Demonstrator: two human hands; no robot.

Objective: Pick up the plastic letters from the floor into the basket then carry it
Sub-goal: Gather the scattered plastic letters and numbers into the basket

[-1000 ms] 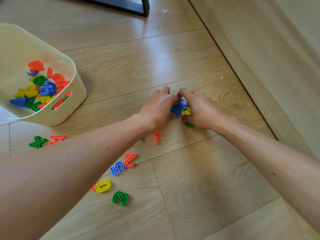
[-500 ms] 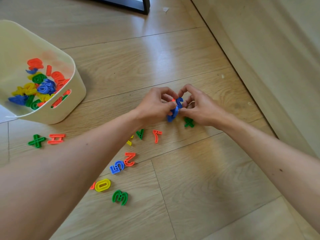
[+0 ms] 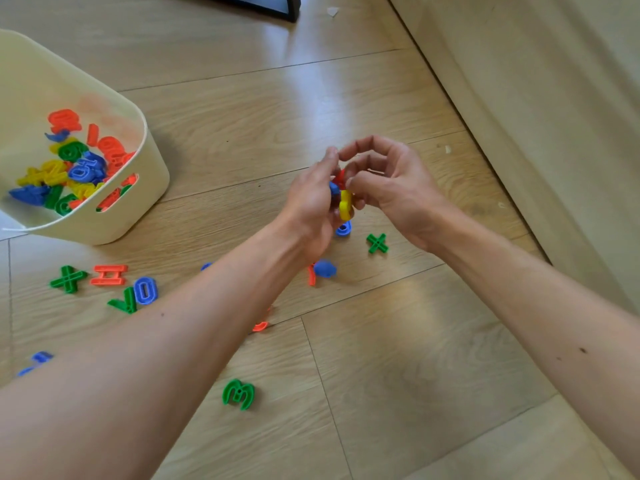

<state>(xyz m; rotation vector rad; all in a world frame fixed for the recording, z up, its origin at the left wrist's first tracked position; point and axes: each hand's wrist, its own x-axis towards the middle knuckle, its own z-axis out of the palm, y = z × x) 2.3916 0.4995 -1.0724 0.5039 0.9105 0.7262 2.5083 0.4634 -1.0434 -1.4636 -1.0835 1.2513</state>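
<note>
Both hands' fingers pinch small letter cluster (image 3: 343, 195) above floor (image 3: 398, 341); basket (image 3: 152, 188) left.

One head-worn wide-angle camera supplies the only view, so no scene region is shared with a second view. It looks forward and steeply down at the floor (image 3: 398, 358) from above. Both forearms enter from the 6 o'clock edge and converge near frame centre, at close range. The basket (image 3: 114, 223) sits at 9 to 10 o'clock, cut by the left edge. A wall (image 3: 554, 98) fills the 2 o'clock corner. Straight floor seams bow toward the edges.
</note>
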